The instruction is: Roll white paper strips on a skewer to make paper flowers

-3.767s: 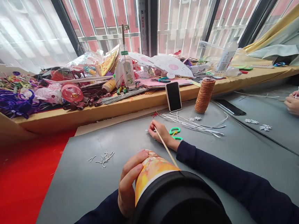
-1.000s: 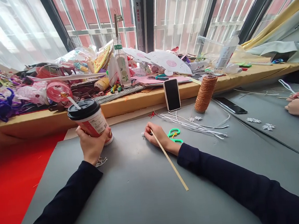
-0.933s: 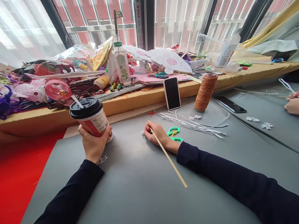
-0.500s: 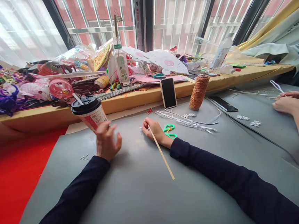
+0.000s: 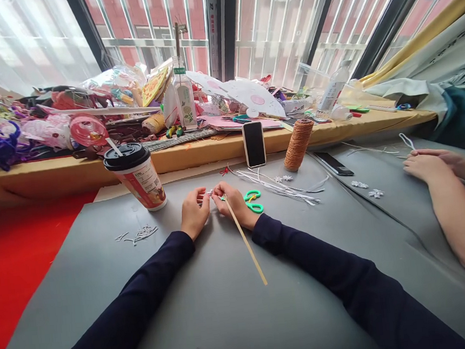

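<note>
A thin pale stick [image 5: 247,246], flat like bamboo, slants down from my right hand [image 5: 235,207], whose fingers are closed round its upper end. My left hand [image 5: 194,213] meets it from the left with curled fingers, thumb and fingertips pinching a small white piece [image 5: 209,193] between the two hands. That piece looks like white cord, but the fingers hide most of it. Green-handled scissors [image 5: 255,207] lie just right of my right wrist, their blades hidden by the hand. Left of my left hand is a small heap of short white cord offcuts [image 5: 142,234].
A lidded paper cup [image 5: 137,180] stands at left. Long white cords [image 5: 278,187], white cord flowers [image 5: 284,178], a propped phone [image 5: 254,144] and a brown twine spool [image 5: 299,144] lie beyond. Another person's hands [image 5: 431,163] hold white cord at right. Craft clutter fills the ledge [image 5: 198,153].
My left hand has come away from beside the cup and moved right to join my right hand. The cord offcuts show more fully. The whole view has shifted slightly.
</note>
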Demonstrator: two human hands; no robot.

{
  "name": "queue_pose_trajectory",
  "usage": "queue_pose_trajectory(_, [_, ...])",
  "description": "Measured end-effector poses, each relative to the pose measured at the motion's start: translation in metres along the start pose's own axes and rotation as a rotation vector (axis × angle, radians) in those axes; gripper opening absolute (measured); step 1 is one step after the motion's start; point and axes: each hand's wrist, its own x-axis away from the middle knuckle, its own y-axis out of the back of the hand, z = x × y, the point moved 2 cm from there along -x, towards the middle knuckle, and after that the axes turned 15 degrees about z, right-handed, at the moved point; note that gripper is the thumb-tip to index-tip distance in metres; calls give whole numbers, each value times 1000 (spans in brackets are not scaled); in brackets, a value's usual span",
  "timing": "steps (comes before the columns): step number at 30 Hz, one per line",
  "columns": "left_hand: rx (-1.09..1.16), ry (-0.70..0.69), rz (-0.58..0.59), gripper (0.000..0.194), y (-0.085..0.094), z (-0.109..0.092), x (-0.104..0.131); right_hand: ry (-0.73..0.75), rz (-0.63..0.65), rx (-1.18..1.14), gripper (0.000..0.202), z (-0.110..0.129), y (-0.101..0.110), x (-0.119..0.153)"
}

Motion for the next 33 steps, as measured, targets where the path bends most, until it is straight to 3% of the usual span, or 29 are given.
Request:
queue_pose_trajectory(6, [416, 67, 98, 37, 1, 7, -3, 7, -28, -85, 13, 2, 5, 4])
queue_pose_trajectory(10, [422, 21, 128, 35, 2, 4, 0, 20, -4, -169, 17, 1, 6, 1])
queue_pose_trajectory(23, [645, 71, 107, 33, 7, 9, -2, -1, 6, -216, 15, -7, 2, -2])
queue_pose_trajectory(27, [623, 93, 161, 36, 5, 10, -2, -59, 27, -197, 15, -10, 0, -2])
queue_pose_trajectory(33, [570, 129, 178, 32, 5, 17, -3, 2, 64, -207, 18, -7, -1, -3])
